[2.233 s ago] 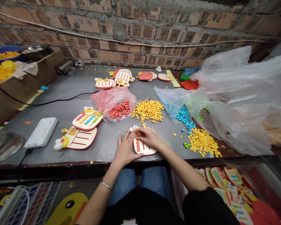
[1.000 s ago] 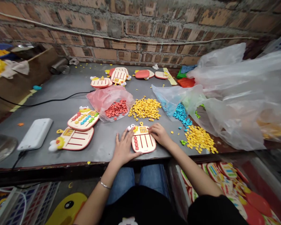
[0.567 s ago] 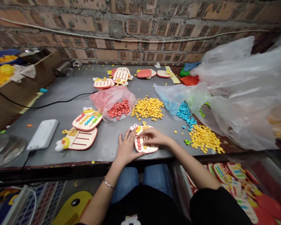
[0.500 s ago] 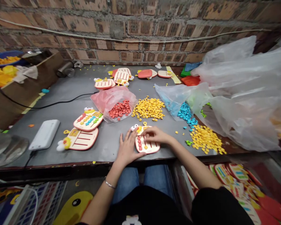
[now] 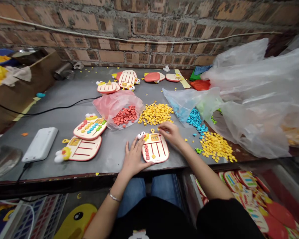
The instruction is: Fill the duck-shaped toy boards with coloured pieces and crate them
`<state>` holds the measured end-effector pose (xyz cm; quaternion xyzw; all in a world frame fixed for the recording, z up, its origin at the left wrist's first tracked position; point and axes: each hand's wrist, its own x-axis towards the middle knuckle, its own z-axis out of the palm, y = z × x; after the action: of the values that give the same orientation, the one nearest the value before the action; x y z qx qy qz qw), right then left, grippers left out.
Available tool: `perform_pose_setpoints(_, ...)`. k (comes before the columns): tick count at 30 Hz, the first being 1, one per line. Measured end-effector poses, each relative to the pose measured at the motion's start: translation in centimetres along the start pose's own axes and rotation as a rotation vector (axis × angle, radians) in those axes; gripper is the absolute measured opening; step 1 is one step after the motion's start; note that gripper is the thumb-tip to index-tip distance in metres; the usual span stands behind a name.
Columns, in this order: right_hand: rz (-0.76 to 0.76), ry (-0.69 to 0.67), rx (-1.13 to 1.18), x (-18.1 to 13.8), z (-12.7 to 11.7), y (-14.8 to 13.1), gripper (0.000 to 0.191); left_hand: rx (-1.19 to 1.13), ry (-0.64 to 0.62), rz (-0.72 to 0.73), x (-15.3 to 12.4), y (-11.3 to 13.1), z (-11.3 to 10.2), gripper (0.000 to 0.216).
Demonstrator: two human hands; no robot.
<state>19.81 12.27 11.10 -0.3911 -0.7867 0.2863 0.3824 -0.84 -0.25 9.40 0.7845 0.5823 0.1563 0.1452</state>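
Observation:
A duck-shaped toy abacus board (image 5: 154, 148) lies near the table's front edge, with several red beads on its left rail and one yellow bead on the rail beside it. My left hand (image 5: 134, 157) lies flat with fingers apart, pressing the board's left edge. My right hand (image 5: 169, 132) is at the board's upper right corner, fingers curled and pinched at the near edge of the yellow bead pile (image 5: 155, 114); what they hold is too small to see.
Red beads (image 5: 125, 116) sit in a pink bag, blue beads (image 5: 194, 119) spill from a clear bag, and another yellow pile (image 5: 216, 147) lies right. Two more boards (image 5: 84, 139) and a white box (image 5: 40, 144) lie left. Large plastic bags (image 5: 259, 99) crowd the right.
My right hand has moved off the board up to the yellow bead pile. A yellow bead now sits on the second rail. My left hand has stayed put.

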Motion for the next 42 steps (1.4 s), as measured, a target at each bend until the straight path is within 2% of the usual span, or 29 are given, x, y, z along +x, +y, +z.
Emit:
perform_pose_setpoints(2,0.033,0.021,-0.014,-2.1,-0.9,0.1,0.012,-0.012,-0.007,0.003,0.0,0.0,0.0,0.104)
perform_pose_setpoints(4,0.026,-0.015,-0.089,-3.4,-1.0,0.4,0.011,-0.013,-0.007,0.008,0.0,0.0,0.0,0.104)
perform_pose_setpoints(8,-0.057,-0.047,-0.294,-3.9,-0.1,0.9,0.014,0.005,0.002,0.005,0.0,0.1,0.0,0.104)
perform_pose_setpoints(10,-0.098,-0.07,-0.311,-4.0,0.0,0.8,0.017,0.015,-0.002,-0.007,0.0,0.1,0.0,0.104)
perform_pose_setpoints(14,-0.115,-0.194,-0.148,-5.1,-0.9,0.2,0.018,0.023,-0.01,-0.021,0.0,0.3,-0.1,0.104)
perform_pose_setpoints(17,0.017,-0.171,-0.026,-5.8,-1.1,0.1,0.024,0.027,0.0,-0.004,0.0,0.2,-0.1,0.105)
perform_pose_setpoints(20,0.136,-0.156,0.071,-5.5,0.0,-0.1,0.044,0.038,0.008,0.015,0.0,0.1,0.1,0.105)
perform_pose_setpoints(22,0.134,-0.185,0.122,-5.0,1.1,-0.5,0.047,0.044,0.001,0.023,0.0,0.0,0.3,0.104)
perform_pose_setpoints(25,0.075,-0.184,0.136,-4.5,2.0,-1.1,0.044,0.05,-0.004,0.021,0.0,0.0,0.3,0.102)
perform_pose_setpoints(29,0.023,-0.045,0.08,-4.6,1.3,-1.0,0.033,0.054,0.005,0.015,0.0,0.0,0.2,0.104)
perform_pose_setpoints(33,0.025,-0.125,0.001,-4.5,1.1,-1.0,0.009,0.041,0.002,0.023,0.0,0.1,0.2,0.104)
perform_pose_setpoints(36,0.006,-0.157,-0.041,-4.2,1.8,-1.3,0.01,0.041,0.007,0.015,0.0,0.0,0.3,0.103)
perform_pose_setpoints(42,-0.009,-0.082,-0.035,-4.3,3.3,-1.1,0.01,0.049,0.014,0.021,0.1,-0.1,0.5,0.102)
